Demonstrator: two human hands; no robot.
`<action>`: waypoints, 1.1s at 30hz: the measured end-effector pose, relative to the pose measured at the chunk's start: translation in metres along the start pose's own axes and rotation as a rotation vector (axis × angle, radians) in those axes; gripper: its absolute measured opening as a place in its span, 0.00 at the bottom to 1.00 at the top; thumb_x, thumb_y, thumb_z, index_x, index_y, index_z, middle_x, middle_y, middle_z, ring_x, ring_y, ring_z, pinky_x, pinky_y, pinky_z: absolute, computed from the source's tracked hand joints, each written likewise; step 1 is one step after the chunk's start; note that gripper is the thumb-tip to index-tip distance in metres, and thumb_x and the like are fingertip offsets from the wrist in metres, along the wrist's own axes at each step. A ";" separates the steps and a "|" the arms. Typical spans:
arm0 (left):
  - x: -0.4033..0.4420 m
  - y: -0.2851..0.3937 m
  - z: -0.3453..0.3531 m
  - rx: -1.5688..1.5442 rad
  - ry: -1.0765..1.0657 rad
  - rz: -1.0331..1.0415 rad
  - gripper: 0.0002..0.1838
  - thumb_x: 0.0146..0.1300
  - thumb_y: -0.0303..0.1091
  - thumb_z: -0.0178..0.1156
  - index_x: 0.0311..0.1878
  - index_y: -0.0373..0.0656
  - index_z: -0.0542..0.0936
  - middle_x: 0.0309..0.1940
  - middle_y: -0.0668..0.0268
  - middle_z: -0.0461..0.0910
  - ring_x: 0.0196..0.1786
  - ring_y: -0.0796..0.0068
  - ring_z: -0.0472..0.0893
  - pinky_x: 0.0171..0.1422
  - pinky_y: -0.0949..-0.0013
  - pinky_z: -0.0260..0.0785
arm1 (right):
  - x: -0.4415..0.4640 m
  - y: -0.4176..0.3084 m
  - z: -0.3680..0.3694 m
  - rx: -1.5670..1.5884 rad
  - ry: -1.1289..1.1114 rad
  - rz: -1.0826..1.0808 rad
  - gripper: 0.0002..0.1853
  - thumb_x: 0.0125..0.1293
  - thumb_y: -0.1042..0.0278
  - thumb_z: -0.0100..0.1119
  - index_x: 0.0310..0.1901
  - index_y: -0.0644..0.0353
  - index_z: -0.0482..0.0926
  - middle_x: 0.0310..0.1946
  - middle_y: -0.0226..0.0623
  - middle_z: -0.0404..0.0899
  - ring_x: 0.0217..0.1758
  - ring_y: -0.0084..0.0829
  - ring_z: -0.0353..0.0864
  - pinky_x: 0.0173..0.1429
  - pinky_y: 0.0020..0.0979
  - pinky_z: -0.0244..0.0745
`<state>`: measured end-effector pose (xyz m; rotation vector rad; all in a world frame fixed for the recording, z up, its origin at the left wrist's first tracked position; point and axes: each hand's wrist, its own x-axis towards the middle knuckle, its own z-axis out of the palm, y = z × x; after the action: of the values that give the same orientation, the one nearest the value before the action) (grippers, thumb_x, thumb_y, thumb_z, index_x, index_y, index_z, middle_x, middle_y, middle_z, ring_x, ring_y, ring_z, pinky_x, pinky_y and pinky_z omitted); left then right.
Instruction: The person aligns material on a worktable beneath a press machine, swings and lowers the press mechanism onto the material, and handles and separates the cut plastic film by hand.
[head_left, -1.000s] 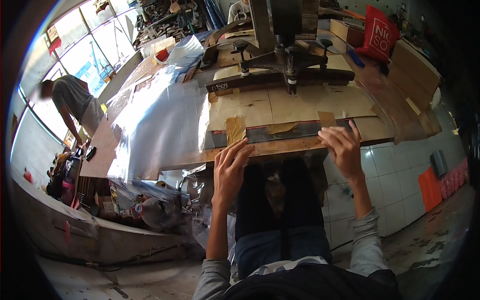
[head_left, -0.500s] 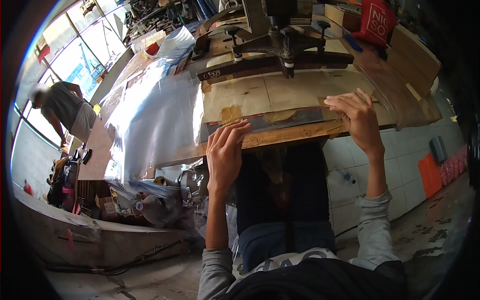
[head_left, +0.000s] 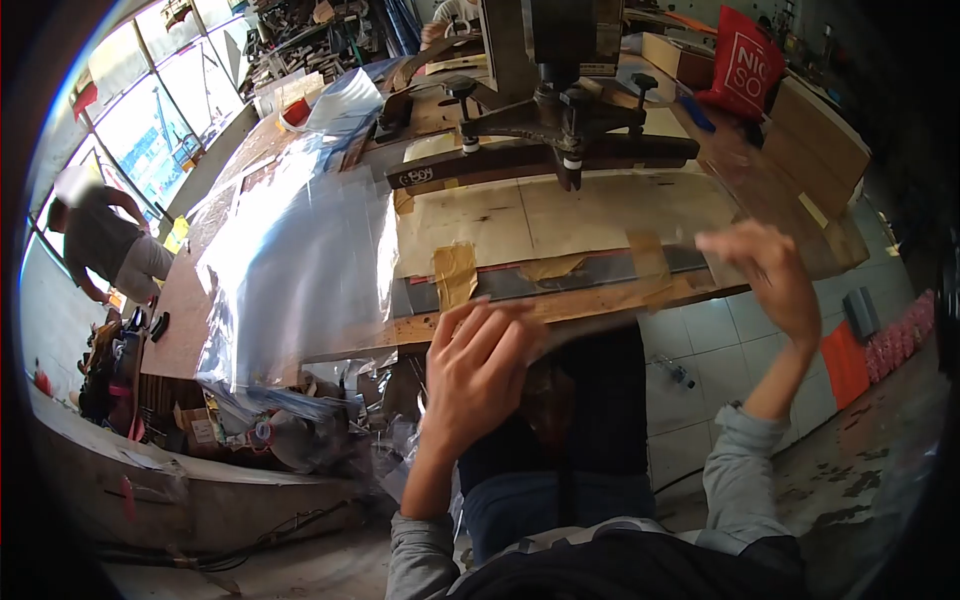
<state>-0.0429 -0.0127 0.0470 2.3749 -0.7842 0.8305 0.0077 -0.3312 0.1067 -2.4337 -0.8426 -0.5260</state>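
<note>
My left hand [head_left: 480,370] is just in front of the bench's wooden edge [head_left: 400,332], its fingers curled together. A faint, thin blur runs rightward from its fingertips, too smeared to identify. To the right, my right hand [head_left: 775,275] is raised over the bench edge, its fingers blurred by motion. Between and beyond the hands, a dark strip [head_left: 500,277] lies along the front of a pale board [head_left: 570,215]. Brown tape pieces cross the strip on the left [head_left: 456,272] and on the right [head_left: 650,262].
A dark press head [head_left: 560,125] with a curved bar stands over the board. Clear plastic sheets [head_left: 300,260] lie on the left. A red bag [head_left: 745,65] and a cardboard box [head_left: 815,150] are at the back right. Another person [head_left: 105,235] bends at the far left.
My right hand has moved right and away from the right-hand tape. My left hand has shifted slightly right and nearer my body. The other person has moved left.
</note>
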 end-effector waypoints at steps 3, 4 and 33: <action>-0.011 -0.010 -0.041 -0.129 -0.384 0.056 0.14 0.60 0.39 0.60 0.46 0.42 0.79 0.42 0.62 0.82 0.48 0.61 0.80 0.58 0.61 0.67 | -0.017 -0.025 -0.040 0.048 -0.440 -0.207 0.23 0.57 0.52 0.67 0.50 0.58 0.82 0.48 0.35 0.83 0.49 0.34 0.82 0.56 0.30 0.73; -0.013 -0.019 -0.055 -0.225 -0.550 0.063 0.20 0.61 0.48 0.62 0.48 0.43 0.78 0.41 0.63 0.81 0.49 0.62 0.80 0.58 0.61 0.68 | -0.017 -0.029 -0.047 0.034 -0.596 -0.308 0.27 0.56 0.47 0.67 0.51 0.58 0.81 0.51 0.36 0.82 0.51 0.35 0.82 0.56 0.30 0.74; 0.069 -0.121 0.059 0.197 -0.356 0.041 0.09 0.51 0.29 0.60 0.38 0.47 0.79 0.37 0.70 0.75 0.47 0.71 0.76 0.56 0.62 0.62 | 0.034 0.100 0.101 -0.360 0.030 -0.214 0.08 0.50 0.79 0.61 0.33 0.60 0.82 0.33 0.30 0.78 0.41 0.33 0.76 0.52 0.38 0.67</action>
<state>0.1043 0.0131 0.0220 2.7355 -0.9283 0.5244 0.1172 -0.3259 0.0099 -2.6603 -1.0820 -0.8568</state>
